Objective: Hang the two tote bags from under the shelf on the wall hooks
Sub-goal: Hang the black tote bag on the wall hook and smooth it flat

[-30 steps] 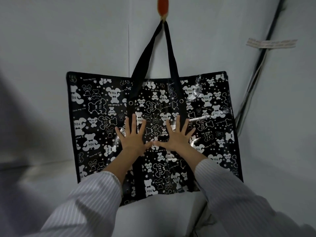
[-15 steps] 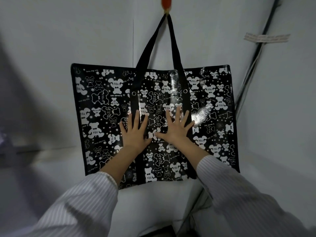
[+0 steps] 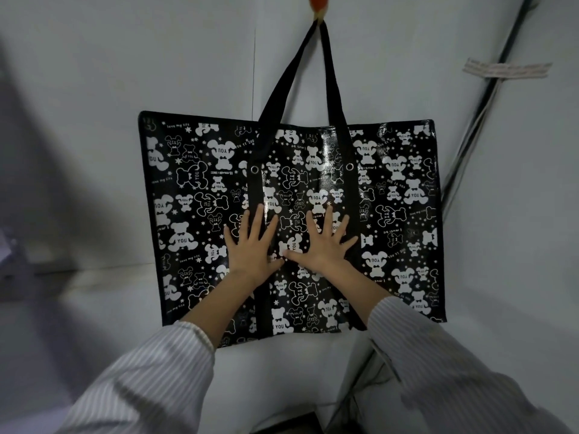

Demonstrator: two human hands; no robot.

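So from the head cam I've got one tote bag [image 3: 391, 189] hanging flat against the pale wall [image 3: 156, 73], and I'll use that bag as my reference for everything. It's glossy black with white cartoon bears, stars and bits of text like "YOU" and "love my life" all over it. Its two black straps [image 3: 332, 89] run up from the top edge and meet at an orange hook [image 3: 318, 3] right above the bag, at the very top of the view, so the bag is clearly carried by the hook. Each strap carries on down the front of the bag as a black band, with a small metal eyelet [image 3: 253, 169] on the left band and one on the right. My left hand [image 3: 250, 249] is pressed flat on the front panel, a bit below the bag's middle, fingers spread, palm lying over the left band. My right hand [image 3: 322, 245] is just beside it, also flat and splayed; the thumbs point toward each other and nearly touch. Neither hand is gripping anything, both are just open palms on the fabric. Striped shirt sleeves [image 3: 150, 380] come up from below the bag. To the right of the bag some dark cables [image 3: 482, 98] run diagonally down the wall, with a strip of pale tape [image 3: 507, 69] across them near the top. I can only see this one bag here.
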